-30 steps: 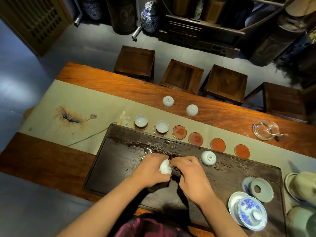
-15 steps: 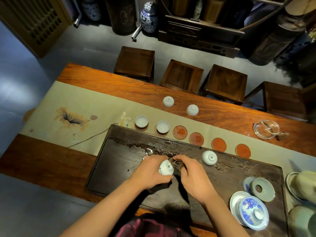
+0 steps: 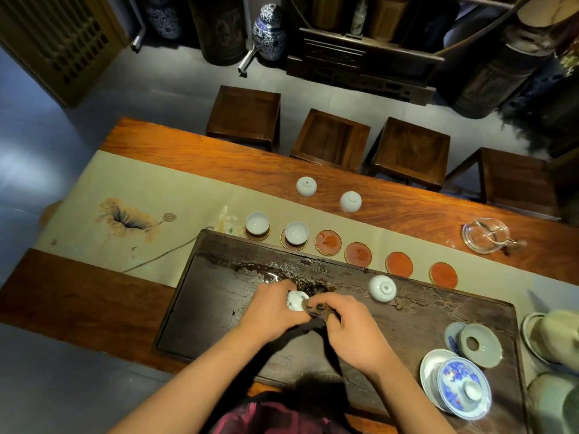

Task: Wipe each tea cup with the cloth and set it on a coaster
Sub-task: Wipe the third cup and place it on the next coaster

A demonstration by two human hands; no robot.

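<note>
My left hand (image 3: 270,311) grips a small white tea cup (image 3: 296,300) over the dark tea tray (image 3: 219,296). My right hand (image 3: 347,327) presses a brown cloth (image 3: 319,310) against that cup. Two upright cups (image 3: 257,223) (image 3: 296,232) stand on the two leftmost coasters. Several orange coasters (image 3: 327,242) (image 3: 358,254) (image 3: 399,264) (image 3: 443,274) lie bare in a row to their right. One upside-down cup (image 3: 382,288) rests on the tray, and two more upside-down cups (image 3: 306,186) (image 3: 350,201) sit on the wooden table farther back.
A blue-and-white lidded bowl (image 3: 460,385) and a pale saucer-shaped lid (image 3: 477,344) sit at the tray's right end. A glass pitcher (image 3: 485,234) stands at the right on the table (image 3: 188,148). Several stools (image 3: 330,139) line the far side.
The cup has turned in my left hand while my right hand worked the cloth around it; both hands stayed in the same spot over the tray.
</note>
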